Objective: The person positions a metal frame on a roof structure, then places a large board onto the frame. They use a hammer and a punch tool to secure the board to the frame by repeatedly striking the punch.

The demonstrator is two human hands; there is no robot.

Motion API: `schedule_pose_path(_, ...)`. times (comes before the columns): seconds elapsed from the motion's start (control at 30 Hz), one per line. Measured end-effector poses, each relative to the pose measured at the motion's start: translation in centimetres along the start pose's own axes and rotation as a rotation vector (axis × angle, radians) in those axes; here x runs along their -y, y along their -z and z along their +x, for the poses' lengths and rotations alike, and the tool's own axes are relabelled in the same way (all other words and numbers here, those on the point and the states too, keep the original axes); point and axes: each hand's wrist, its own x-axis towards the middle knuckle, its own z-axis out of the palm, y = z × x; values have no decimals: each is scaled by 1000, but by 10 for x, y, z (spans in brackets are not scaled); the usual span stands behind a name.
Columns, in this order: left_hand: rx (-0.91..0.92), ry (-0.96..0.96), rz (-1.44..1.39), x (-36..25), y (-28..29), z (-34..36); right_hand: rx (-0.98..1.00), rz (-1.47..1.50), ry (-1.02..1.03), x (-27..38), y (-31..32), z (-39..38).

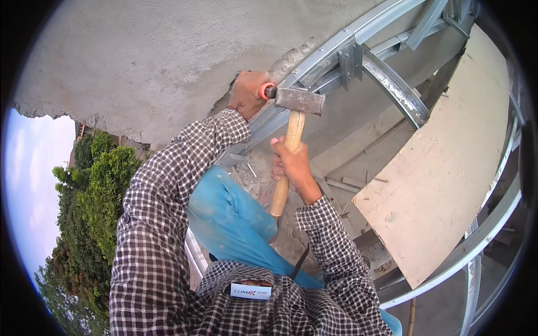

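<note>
My left hand point(246, 93) is closed around a chisel with an orange hand guard point(265, 91). Its dark striking end points right, and its tip is hidden behind the hand at a broken patch of the grey plastered wall point(151, 61). Wrapped around the wooden handle of a sledgehammer point(295, 126), my right hand point(292, 165) sits below the hammer's worn steel head. The left face of that head is at the chisel's end; whether they touch I cannot tell. Both forearms are in checked sleeves.
Curved metal framing point(398, 89) runs along the wall to the upper right. A large beige board point(443, 162) leans across the frame at right. Rubble and scrap wood point(347, 185) lie below my right hand. Green trees point(95, 207) and sky show at left.
</note>
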Motion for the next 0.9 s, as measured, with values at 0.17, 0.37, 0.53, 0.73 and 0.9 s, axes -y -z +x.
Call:
schedule_pose_path(0.17,52,22,78,16,3,-6,-82,-69,49,33,15,-28)
schedule_pose_path(0.37,31,41,0,6,-1,2,-70,402,1078,195,43,-40)
schedule_pose_path(0.53,13,39,19,6,-3,5,-72,131,187,19,-14,0)
schedule_pose_path(0.73,18,83,91,23,2,-6,-51,10,105,48,0,-29)
schedule_pose_path(0.9,57,136,-25,8,2,0,-57,453,1013,199,31,-36)
